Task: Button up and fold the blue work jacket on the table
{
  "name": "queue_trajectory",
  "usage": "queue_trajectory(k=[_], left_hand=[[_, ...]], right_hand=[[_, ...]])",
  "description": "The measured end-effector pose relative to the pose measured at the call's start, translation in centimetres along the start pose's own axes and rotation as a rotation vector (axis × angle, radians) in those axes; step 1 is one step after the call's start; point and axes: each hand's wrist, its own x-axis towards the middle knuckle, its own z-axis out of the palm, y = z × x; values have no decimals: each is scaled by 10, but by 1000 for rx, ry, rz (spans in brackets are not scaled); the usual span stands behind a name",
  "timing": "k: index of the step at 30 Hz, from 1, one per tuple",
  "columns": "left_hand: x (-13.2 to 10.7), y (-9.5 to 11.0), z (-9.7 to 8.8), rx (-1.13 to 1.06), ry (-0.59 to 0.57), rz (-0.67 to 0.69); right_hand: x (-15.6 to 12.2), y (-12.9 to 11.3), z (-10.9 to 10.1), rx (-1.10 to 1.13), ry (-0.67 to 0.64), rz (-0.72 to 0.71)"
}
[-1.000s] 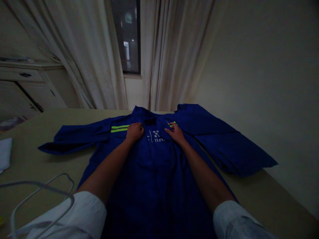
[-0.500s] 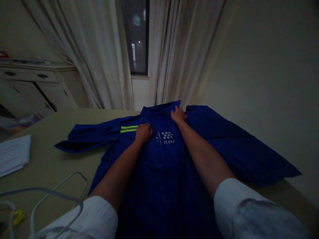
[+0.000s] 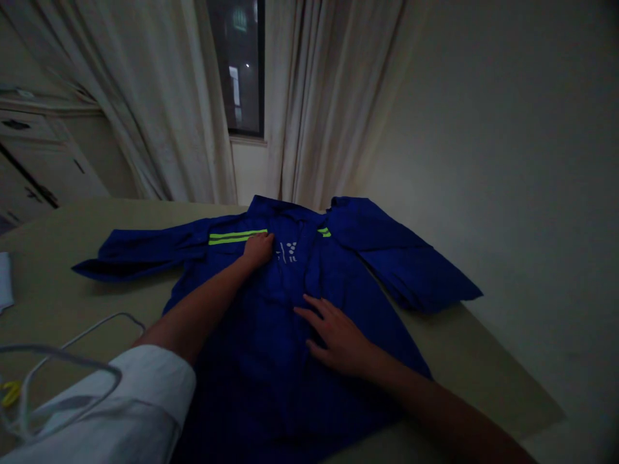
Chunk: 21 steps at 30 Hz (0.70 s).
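Note:
A dark blue work jacket (image 3: 232,361) with yellow-green stripes and a pale printed logo lies front up, its collar at the far end and both sleeves out to the sides. My left hand (image 3: 260,250) is on the chest by the left stripes, its fingers curled onto the cloth near the front opening. Lower on the front, my right hand (image 3: 338,338) has its fingers spread and holds nothing. It is over the cloth on the right side; whether it touches, I cannot tell.
The jacket lies on a beige table (image 3: 53,225). A looping pale cable (image 3: 104,322), a yellow item (image 3: 10,393) and papers (image 3: 4,280) are at the left. Curtains (image 3: 178,103), a window (image 3: 239,71) and a cabinet (image 3: 58,142) stand behind; a wall (image 3: 507,161) borders the right.
My right hand has let go near the collar and come down over the front, fingers spreading. The right front panel now lies wider, showing a second stripe patch. My left hand stays at the chest.

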Motion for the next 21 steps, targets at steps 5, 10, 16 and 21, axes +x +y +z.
queue_trajectory(k=[5, 10, 16, 21], left_hand=[[-84, 35, -4, -1, -89, 29], [-190, 52, -9, 55, -34, 138], [-259, 56, -17, 20, 89, 382], [-289, 64, -23, 3, 25, 478]], right_hand=[[-17, 16, -15, 129, 288, 195], [-2, 13, -20, 116, 235, 161], [19, 12, -3, 204, 138, 1], [9, 13, 11, 176, 178, -12]])
